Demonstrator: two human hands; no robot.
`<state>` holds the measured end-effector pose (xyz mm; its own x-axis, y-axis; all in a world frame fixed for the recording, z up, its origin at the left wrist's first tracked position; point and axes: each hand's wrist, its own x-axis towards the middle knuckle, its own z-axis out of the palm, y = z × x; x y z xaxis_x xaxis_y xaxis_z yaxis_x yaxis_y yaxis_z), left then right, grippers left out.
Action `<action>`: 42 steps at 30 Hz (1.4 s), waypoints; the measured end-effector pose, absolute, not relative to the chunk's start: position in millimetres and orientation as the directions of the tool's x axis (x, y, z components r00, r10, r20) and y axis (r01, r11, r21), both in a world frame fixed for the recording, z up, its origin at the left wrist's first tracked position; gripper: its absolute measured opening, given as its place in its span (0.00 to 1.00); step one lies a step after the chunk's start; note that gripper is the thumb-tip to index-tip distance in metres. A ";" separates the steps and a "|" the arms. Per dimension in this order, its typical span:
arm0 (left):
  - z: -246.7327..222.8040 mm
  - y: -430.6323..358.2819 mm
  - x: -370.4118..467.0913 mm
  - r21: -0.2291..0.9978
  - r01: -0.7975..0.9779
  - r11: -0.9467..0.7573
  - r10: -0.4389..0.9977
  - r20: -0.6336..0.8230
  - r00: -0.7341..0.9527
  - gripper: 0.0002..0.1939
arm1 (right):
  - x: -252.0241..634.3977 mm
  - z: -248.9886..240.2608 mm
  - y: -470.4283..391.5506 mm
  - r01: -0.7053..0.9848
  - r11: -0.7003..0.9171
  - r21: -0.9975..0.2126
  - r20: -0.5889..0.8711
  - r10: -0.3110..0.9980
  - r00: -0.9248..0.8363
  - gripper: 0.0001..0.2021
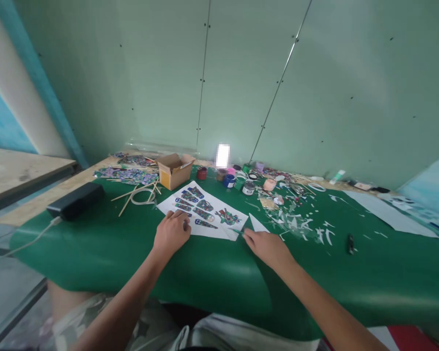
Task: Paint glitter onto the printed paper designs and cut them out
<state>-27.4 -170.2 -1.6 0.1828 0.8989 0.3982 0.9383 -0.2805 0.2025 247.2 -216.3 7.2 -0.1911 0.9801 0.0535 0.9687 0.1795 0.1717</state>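
Observation:
A white sheet (222, 233) lies on the green-covered table, bearing several dark, speckled, colourful cut shapes (204, 214) and a red-green cluster (227, 217). My left hand (172, 231) rests on the sheet's lower left edge, fingers bent and spread against the paper. By its thumb is a small dark spot that I cannot make out. In my right hand (266, 247), pinched between thumb and fingers, is a thin teal tool (237, 231); its tip points left over the sheet's lower right corner. A small white paper triangle (256, 224) lies just beyond this hand.
A cardboard box (174, 171), paint jars (229, 181) and wooden sticks (124, 202) stand or lie behind the sheet. Paper scraps (303, 224) are strewn to the right, near a small dark object (350, 243). A black cabled device (76, 201) sits at left.

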 end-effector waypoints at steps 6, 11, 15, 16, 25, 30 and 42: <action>-2.0 -169.3 -26.6 0.221 0.933 -0.283 0.902 0.391 0.181 0.09 | 292.5 16.5 -249.9 0.969 0.150 0.198 0.046 0.986 -0.162 0.15; -1.4 -169.5 -28.1 0.224 0.930 -0.292 0.900 0.392 0.188 0.10 | 259.3 7.4 -242.9 0.978 0.207 0.006 0.187 0.961 -0.205 0.16; -1.5 -169.2 -29.0 0.223 0.934 -0.279 0.904 0.388 0.177 0.11 | 222.0 -5.6 -231.1 0.954 0.280 -0.104 0.168 0.951 -0.260 0.17; -1.7 -169.1 -29.0 0.224 0.935 -0.276 0.906 0.386 0.174 0.11 | 217.5 -7.5 -230.4 0.954 0.279 -0.113 0.157 0.953 -0.260 0.17; -2.2 -167.7 -28.6 0.260 0.929 -0.265 0.912 0.380 0.155 0.12 | 220.1 -8.3 -243.5 0.976 0.172 -0.135 0.105 0.982 -0.159 0.17; -1.2 -167.9 -29.6 0.260 0.927 -0.271 0.909 0.386 0.157 0.13 | 205.5 -13.2 -244.8 0.954 0.147 -0.260 0.136 0.984 -0.114 0.17; 0.1 -170.6 -29.8 0.250 0.929 -0.274 0.911 0.376 0.168 0.13 | 222.9 -4.5 -231.7 0.987 0.098 -0.126 0.255 0.965 -0.063 0.19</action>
<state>-29.8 -170.6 0.1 0.1679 0.9114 0.3758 0.9287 -0.2741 0.2499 222.9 -231.7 -4.5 -0.0633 0.9650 0.2546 0.9872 0.0980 -0.1260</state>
